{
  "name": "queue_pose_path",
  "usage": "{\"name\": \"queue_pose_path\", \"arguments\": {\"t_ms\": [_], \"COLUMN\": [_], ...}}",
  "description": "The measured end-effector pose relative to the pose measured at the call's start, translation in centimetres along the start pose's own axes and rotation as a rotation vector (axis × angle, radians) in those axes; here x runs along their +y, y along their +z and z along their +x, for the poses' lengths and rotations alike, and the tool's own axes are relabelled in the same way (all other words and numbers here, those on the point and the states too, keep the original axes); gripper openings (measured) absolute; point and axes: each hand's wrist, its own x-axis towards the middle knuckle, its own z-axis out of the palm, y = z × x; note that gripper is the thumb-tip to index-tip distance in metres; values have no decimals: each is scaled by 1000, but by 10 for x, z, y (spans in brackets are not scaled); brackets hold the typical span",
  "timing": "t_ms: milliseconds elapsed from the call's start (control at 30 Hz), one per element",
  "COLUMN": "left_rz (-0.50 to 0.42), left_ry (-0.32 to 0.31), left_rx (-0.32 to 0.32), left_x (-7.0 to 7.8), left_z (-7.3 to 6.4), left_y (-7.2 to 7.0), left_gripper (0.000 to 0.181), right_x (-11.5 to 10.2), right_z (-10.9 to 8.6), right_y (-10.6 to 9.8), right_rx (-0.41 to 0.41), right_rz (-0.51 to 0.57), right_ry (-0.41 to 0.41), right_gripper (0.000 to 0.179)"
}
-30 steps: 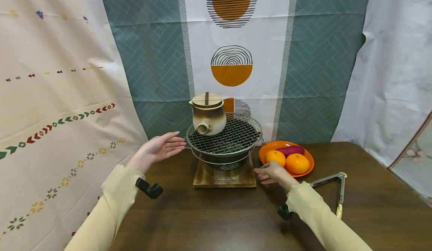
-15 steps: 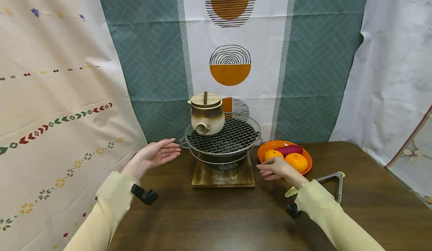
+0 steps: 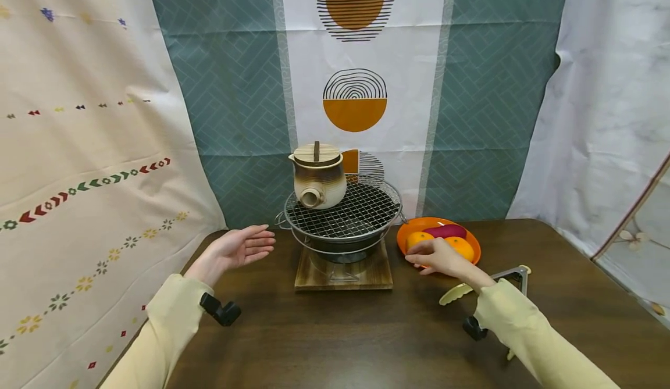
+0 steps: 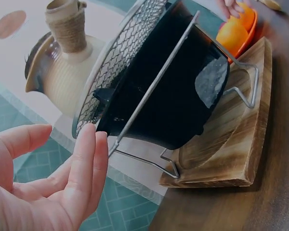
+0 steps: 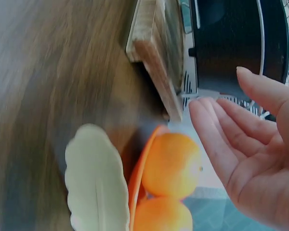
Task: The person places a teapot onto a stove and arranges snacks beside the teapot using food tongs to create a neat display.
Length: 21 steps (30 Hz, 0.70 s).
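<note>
My left hand [image 3: 235, 252] is held palm up, fingers extended and empty, just left of a round tabletop grill [image 3: 361, 217]. In the left wrist view its fingertips overlap the edge of the grill's wire mesh [image 4: 135, 55]. On the mesh sits a cream and brown clay teapot [image 3: 320, 188] with a wooden lid and a hollow side handle. My right hand [image 3: 442, 258], holding nothing, hovers right of the grill with loosely bent fingers. It partly covers an orange plate [image 3: 426, 221] bearing two oranges [image 5: 171, 166] and a long purple vegetable [image 3: 447, 231].
The grill stands on a square wooden board [image 3: 340, 282]. Opened tongs [image 3: 515, 271] with pale yellow-green scalloped tips [image 5: 96, 178] lie on the dark wooden table [image 3: 314, 342] near my right wrist, partly hidden by the sleeve. Patterned curtains [image 3: 241, 116] hang behind and at both sides.
Both hands have drawn outward from the grill, the left one leftward and the right one rightward. The grill and teapot stay in place; the view has shifted slightly.
</note>
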Motion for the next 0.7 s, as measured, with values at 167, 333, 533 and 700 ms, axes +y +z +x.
{"name": "queue_pose_path", "arguments": {"t_ms": [167,333,533,700], "left_rz": [-39,-65,-60,-51], "left_ry": [-1,-11,-27,-34], "left_rx": [-9,-3,-19,-3], "left_x": [-7,-18,-33,-44], "left_z": [3,5,9,13], "left_y": [-2,-2,-1,-1], "left_gripper": [21,25,25,28], "right_x": [3,8,17,23], "right_z": [-6,-10,-17,-24], "right_y": [-12,-21,-33,-43], "right_rx": [9,16,91,128], "right_rz": [-56,-170,-383,-439], "right_ry": [-49,-81,-151,-140], "right_gripper": [31,31,26,26]}}
